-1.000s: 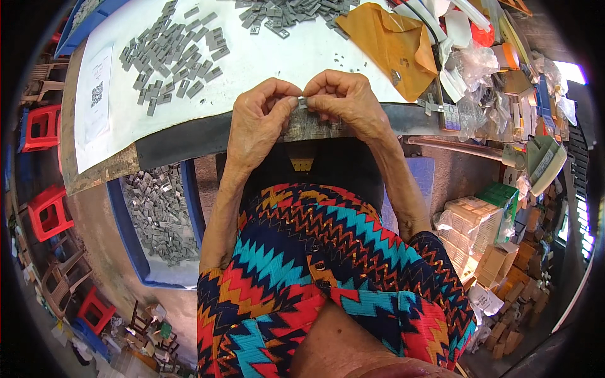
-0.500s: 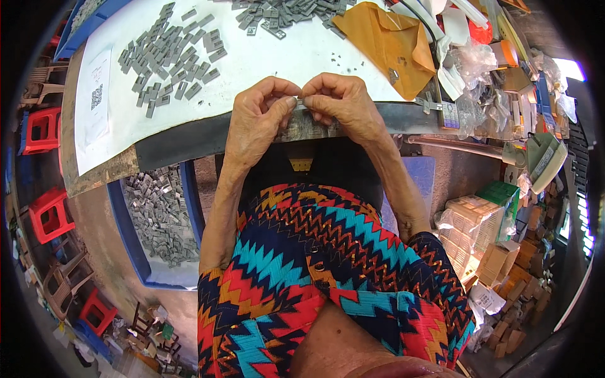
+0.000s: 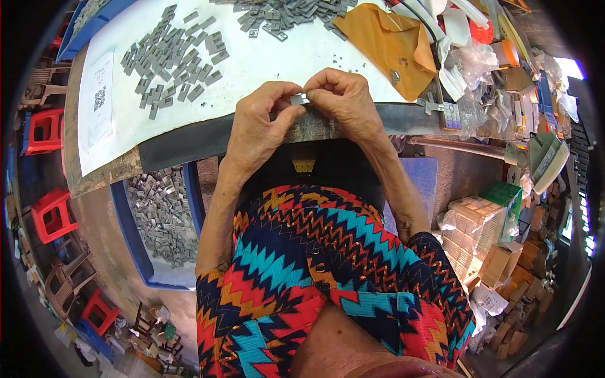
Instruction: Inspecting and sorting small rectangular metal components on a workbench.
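Just above the near edge of the white-covered table, both hands meet over a small grey rectangular part. My left hand pinches it between thumb and fingers at its left end. At the other end my right hand is closed, fingertips around a small shiny bit of the part; its exact shape is too small to make out. Many similar grey parts lie loosely spread at the left of the table, and a denser pile of grey parts sits at the far middle.
Brown paper with small bits on it lies at the right. Plastic bags and clutter crowd the far right. Below the table at left stands a blue bin of grey parts. A printed sheet lies at the left edge.
The grey part now shows more plainly between the fingertips. My left hand has tilted and opened slightly around it, while the right fingers have shifted a little at its end.
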